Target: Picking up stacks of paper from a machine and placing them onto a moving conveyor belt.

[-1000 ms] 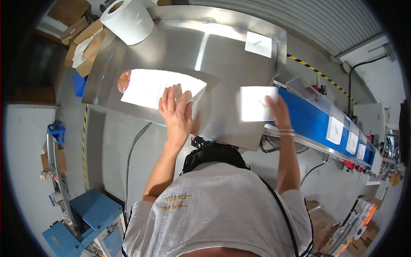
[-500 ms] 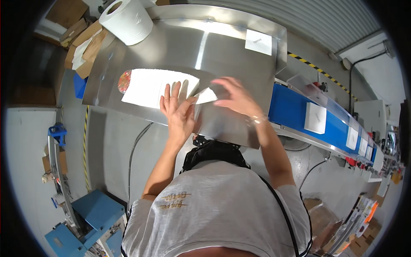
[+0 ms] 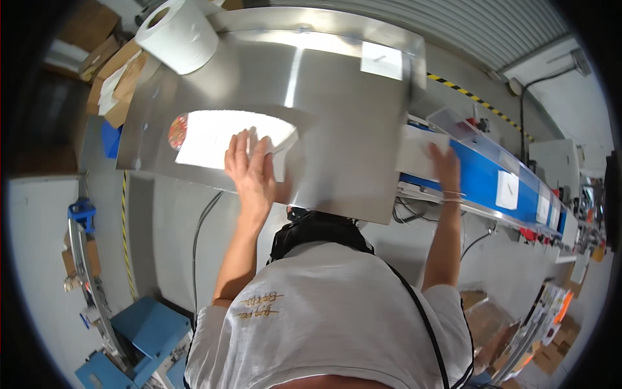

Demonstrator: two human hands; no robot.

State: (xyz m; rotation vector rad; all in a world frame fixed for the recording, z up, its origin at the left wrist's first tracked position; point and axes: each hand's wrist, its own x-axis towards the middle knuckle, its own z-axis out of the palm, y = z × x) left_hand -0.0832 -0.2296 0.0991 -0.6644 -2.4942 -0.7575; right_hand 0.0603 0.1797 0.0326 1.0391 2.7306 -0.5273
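My left hand [image 3: 249, 172] is open, its fingers stretched flat over the right part of a white stack of sheets [image 3: 207, 136] on the steel table. A round red patterned piece [image 3: 177, 133] shows at the stack's left end. My right hand [image 3: 446, 165], smeared by motion, is out past the table's right edge at a white square piece [image 3: 418, 154]. Its fingers overlap that piece's right edge and appear to grip it. The piece lies over the near end of the blue conveyor belt [image 3: 472, 165].
More white pieces [image 3: 507, 190] lie along the belt, which has a clear guard [image 3: 486, 139] on its far side. A large white roll [image 3: 178, 39] stands at the table's back left, with a single white sheet [image 3: 381, 60] at the back right. Cardboard boxes [image 3: 120, 87] sit beyond the left edge.
My right hand has swept from beside the stack to the belt, where a white piece now lies under it. My left hand has shifted slightly left. The belt's pieces have moved farther along.
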